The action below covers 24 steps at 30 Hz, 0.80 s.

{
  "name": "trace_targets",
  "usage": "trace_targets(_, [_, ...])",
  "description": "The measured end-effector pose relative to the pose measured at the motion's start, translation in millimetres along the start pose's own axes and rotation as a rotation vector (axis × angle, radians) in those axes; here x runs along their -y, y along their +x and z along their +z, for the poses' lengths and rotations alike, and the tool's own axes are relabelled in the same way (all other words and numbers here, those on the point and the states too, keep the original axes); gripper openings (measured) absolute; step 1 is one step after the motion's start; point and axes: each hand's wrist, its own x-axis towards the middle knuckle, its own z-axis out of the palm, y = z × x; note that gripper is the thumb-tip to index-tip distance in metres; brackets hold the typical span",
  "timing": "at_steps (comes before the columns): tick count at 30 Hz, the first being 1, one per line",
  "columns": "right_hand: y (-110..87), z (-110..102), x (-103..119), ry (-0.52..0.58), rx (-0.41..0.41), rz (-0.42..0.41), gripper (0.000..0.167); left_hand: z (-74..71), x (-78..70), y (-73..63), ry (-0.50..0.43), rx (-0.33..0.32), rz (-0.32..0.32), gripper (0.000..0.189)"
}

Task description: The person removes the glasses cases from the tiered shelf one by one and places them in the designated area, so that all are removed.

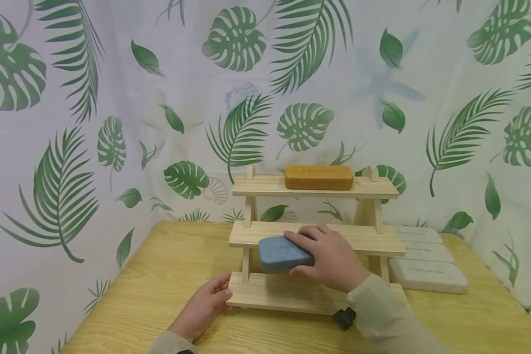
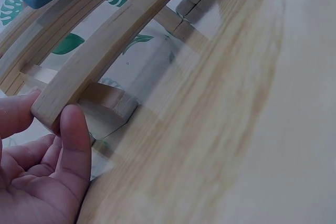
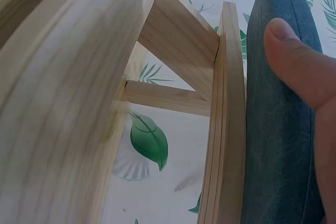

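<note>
My right hand [image 1: 332, 253] grips a blue glasses case [image 1: 283, 253] with thumb and fingers. It holds the case in front of the middle shelf of a three-tier wooden display stand [image 1: 287, 293]. In the right wrist view, my thumb lies along the side of the blue case [image 3: 281, 119], beside a shelf edge. My left hand [image 1: 205, 302] pinches the left end of the bottom shelf [image 2: 68, 85], as the left wrist view shows. An orange glasses case [image 1: 318, 178] rests on the top shelf.
Several pale grey cases [image 1: 427, 274] lie in a row on the wood-grain table [image 1: 159, 275], right of the stand. Behind the table hangs a white leaf-print curtain [image 1: 181, 123]. Small wooden pegs [image 1: 250, 172] rise at both ends of the top shelf.
</note>
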Motion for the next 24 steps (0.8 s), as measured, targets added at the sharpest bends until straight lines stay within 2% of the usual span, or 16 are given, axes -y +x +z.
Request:
trace_targets(15, [-26.6, -16, -13, -0.048, 0.022, -0.016, 0.084, -1.3, 2.0, 1.2, -0.001, 0.001, 0.013, 0.063])
trace_targets(24, [-50.7, -23, -31, -0.091, -0.014, -0.033, 0.086, -1.0, 4.0, 0.7, 0.0, -0.001, 0.017, 0.061])
